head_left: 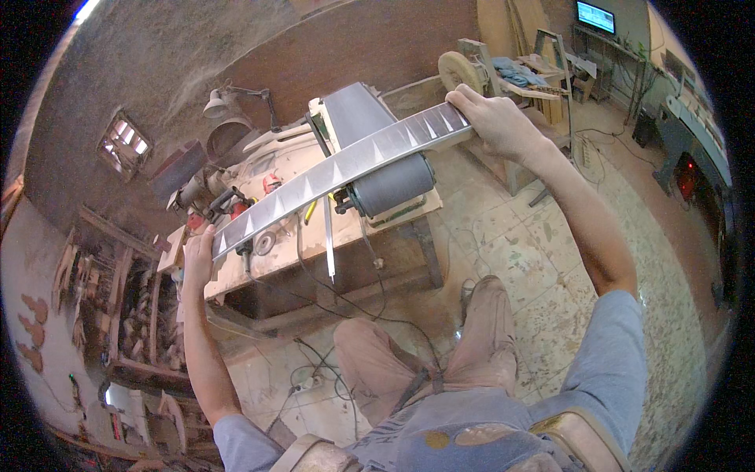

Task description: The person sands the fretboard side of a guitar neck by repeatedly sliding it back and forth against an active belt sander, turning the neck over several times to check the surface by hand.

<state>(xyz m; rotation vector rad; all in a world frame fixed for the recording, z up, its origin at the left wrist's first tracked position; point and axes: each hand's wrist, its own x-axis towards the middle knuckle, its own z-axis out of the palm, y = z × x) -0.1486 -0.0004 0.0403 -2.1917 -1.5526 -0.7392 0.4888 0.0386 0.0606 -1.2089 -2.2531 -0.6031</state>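
Note:
Stretched between my two hands is a long, flat, silvery-grey strip [314,182] with a row of pale narrow triangles along its face. At its left end my left hand [198,256] grips it, lower than the other end. My right hand [499,122] is closed round the raised right end, thumb and fingers at the edge. Behind the strip is a belt sander [393,187] with a wide grey belt over a roller; the strip hides part of it. From this view I cannot tell whether the strip touches the belt.
On the dusty workbench [267,279] are power tools [204,193], a round disc [266,243] and a desk lamp [216,104]. Cables [318,358] trail over the tiled floor. A wooden stand [554,98] holds a blue cloth [515,72]; a lit screen [595,17] is at far right.

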